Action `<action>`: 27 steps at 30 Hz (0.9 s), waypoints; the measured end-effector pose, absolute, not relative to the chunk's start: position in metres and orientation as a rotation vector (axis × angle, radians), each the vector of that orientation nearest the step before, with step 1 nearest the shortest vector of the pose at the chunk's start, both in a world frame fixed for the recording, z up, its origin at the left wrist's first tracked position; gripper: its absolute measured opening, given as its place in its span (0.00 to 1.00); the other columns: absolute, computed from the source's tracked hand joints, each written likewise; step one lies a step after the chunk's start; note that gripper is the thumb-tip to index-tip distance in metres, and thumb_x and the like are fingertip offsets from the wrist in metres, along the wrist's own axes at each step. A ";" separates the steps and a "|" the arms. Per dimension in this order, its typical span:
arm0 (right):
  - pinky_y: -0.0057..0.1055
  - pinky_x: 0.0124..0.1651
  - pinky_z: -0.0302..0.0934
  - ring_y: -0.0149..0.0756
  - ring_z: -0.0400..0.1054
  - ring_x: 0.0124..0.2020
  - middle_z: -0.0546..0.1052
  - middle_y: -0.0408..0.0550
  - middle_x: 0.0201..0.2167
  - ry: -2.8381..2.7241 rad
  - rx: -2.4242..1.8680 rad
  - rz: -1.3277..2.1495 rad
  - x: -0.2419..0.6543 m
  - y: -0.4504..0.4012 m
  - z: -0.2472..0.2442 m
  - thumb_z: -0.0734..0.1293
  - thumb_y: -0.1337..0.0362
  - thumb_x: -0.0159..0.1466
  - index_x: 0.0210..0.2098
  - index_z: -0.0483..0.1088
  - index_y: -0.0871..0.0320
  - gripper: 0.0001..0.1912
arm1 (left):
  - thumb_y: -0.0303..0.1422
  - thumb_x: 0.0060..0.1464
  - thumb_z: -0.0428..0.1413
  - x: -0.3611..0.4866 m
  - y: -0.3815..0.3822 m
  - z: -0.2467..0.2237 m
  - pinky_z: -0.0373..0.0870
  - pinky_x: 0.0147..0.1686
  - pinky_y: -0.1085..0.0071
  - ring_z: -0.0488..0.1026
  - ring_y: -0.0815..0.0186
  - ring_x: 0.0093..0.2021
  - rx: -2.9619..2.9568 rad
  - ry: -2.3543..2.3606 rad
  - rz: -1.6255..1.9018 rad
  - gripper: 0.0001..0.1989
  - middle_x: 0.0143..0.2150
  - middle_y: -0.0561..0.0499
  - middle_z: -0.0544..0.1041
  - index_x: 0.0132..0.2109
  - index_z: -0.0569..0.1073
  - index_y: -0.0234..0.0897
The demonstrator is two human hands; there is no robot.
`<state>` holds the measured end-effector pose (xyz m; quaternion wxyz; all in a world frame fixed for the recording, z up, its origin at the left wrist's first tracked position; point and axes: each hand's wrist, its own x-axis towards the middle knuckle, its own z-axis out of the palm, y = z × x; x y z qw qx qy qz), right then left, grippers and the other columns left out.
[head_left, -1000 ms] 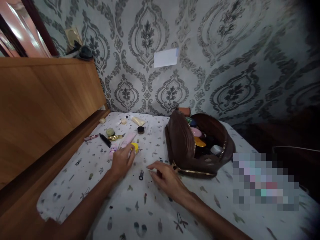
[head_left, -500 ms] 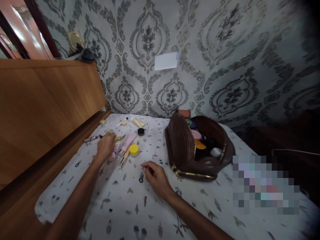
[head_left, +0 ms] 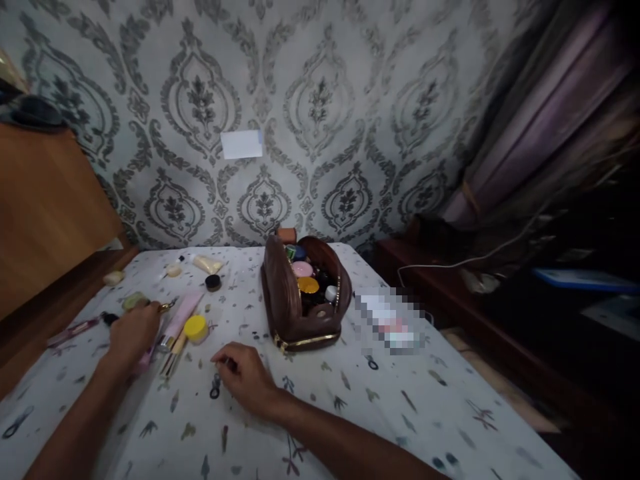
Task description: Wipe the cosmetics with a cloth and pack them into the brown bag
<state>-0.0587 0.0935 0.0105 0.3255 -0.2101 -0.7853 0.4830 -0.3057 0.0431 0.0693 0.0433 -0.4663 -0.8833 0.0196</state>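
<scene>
My left hand [head_left: 134,332] reaches down among cosmetics at the left, its fingers closed. A small gold piece [head_left: 165,307] shows by its fingertips; whatever is inside the grasp is hidden. Partly under this hand lies a purple-and-pink tube [head_left: 145,360]. Just right of it are a pink tube [head_left: 184,315], thin brushes [head_left: 174,357] and a yellow-lidded jar [head_left: 196,328]. My right hand [head_left: 247,377] rests loosely curled over the patterned cloth [head_left: 260,447], with a gap between thumb and forefinger and nothing visible in it. Beyond it stands an unzipped brown cosmetic bag [head_left: 280,307], filled with assorted items.
Behind the tubes are a black-lidded jar [head_left: 213,283] and a cream tube [head_left: 207,264]. A pink lip-gloss-like tube [head_left: 75,331] lies far left. A wooden panel [head_left: 50,213] borders the left; a blurred-out item [head_left: 393,323] lies right of the bag.
The view has swung to the right, so everything sits further left and more of the right side shows. Both hands keep about the same places over the cloth.
</scene>
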 end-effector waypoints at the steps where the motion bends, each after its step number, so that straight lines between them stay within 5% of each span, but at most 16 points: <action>1: 0.23 0.33 0.58 0.28 0.64 0.26 0.74 0.42 0.27 -2.063 -0.553 1.259 -0.058 0.094 0.011 0.63 0.76 0.56 0.35 0.78 0.59 0.13 | 0.30 0.62 0.33 -0.306 0.044 0.068 0.70 0.35 0.52 0.76 0.41 0.44 -1.421 -2.702 0.071 0.25 0.47 0.30 0.75 0.49 0.74 0.30; 27: 0.25 0.30 0.56 0.30 0.63 0.26 0.73 0.43 0.27 -2.100 -0.494 1.273 -0.060 0.100 0.008 0.61 0.70 0.60 0.35 0.75 0.59 0.10 | 0.34 0.62 0.45 -0.320 0.036 0.060 0.69 0.43 0.65 0.74 0.54 0.52 -1.263 -2.789 -0.238 0.17 0.52 0.41 0.78 0.52 0.72 0.39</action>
